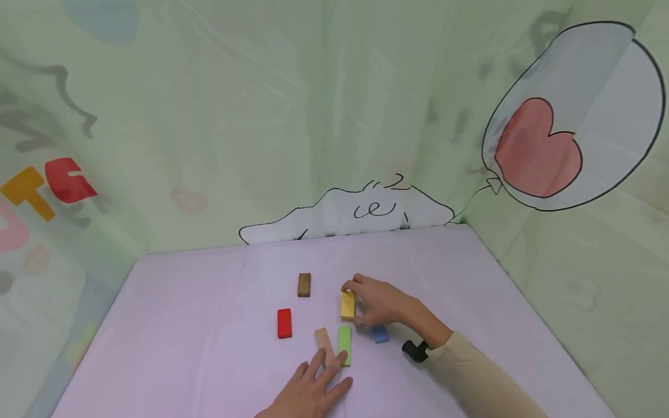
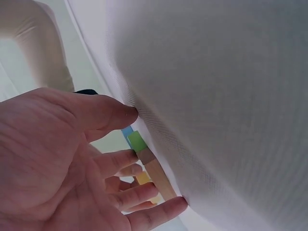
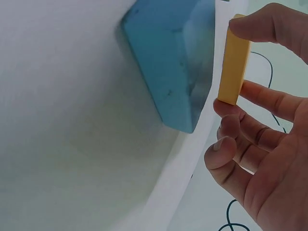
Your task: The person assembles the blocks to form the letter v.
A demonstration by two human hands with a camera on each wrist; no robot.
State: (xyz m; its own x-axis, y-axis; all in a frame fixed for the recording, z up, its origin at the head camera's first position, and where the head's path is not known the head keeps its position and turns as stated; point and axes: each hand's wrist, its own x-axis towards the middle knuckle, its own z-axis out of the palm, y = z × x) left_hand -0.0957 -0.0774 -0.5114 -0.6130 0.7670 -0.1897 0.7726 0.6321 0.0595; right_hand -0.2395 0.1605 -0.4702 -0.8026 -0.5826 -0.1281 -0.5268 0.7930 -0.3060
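Right hand (image 1: 381,301) pinches yellow block (image 1: 347,307)
Keep the pinch even; left hand (image 1: 307,393), fingers spread, must not nudge green block (image 1: 344,339).

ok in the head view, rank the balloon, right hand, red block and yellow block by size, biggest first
1. Balloon
2. Right hand
3. Red block and yellow block: too alike to rank, as the hand hides part of the yellow one

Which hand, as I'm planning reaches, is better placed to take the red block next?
Probably the left hand: it's spread and nearer the red block; the right hand pinches the yellow block.
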